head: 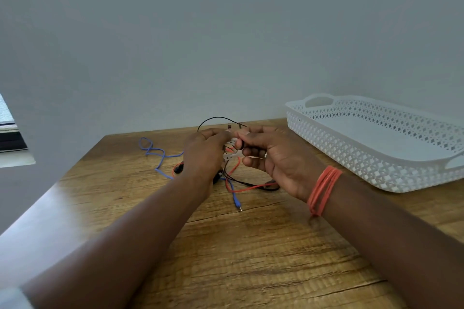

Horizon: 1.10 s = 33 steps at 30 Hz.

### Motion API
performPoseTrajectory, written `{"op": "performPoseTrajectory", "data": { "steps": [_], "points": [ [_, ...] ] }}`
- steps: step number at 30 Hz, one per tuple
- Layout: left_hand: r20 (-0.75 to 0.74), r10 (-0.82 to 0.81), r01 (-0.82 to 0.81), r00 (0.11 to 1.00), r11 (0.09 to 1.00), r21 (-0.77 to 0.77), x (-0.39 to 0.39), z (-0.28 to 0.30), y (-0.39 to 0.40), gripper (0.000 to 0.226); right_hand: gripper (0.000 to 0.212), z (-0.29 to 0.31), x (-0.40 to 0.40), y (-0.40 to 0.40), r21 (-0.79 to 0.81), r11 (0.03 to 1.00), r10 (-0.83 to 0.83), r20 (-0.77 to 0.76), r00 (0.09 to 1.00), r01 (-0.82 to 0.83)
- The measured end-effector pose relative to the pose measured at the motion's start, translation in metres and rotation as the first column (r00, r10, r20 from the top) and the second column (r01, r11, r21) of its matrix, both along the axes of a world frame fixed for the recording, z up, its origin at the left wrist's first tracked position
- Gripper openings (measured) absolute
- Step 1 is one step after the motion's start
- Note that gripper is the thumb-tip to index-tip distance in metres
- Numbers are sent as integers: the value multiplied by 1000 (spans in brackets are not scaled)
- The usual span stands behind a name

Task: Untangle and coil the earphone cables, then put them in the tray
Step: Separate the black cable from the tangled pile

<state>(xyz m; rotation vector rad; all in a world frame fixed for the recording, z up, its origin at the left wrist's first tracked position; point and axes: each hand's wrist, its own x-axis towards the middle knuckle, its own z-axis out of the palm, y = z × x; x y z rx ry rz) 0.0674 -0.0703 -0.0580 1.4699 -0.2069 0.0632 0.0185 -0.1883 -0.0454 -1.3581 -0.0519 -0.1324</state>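
A tangle of earphone cables lies at the middle of the wooden table (251,246): a blue cable (160,155) trailing left, a red cable (247,189) and a black cable (218,119) looping up behind my hands. My left hand (203,155) and my right hand (271,155) are raised just above the table, fingertips close together, both pinching the knot of cables, where a white cable (232,155) shows between them. The blue cable's jack plug (238,204) rests on the table in front. The white lattice tray (376,168) stands at the right with nothing in it.
A pale wall runs right behind the table's far edge. The table's left edge slants down toward me. A window corner (10,138) shows at far left. Orange bands (322,189) circle my right wrist.
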Motion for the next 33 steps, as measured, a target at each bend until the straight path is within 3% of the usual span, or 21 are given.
{"op": "performPoseTrajectory", "data": {
  "steps": [9,33],
  "points": [
    [99,-93,92,991,996,10,-4,-3,-6,14,22,2,0,-3,108,993,-44,-20,999,46],
    [199,-71,79,978,996,-31,-7,-8,-10,12,12,8,-4,-3,132,990,-53,-24,998,56]
  ]
}}
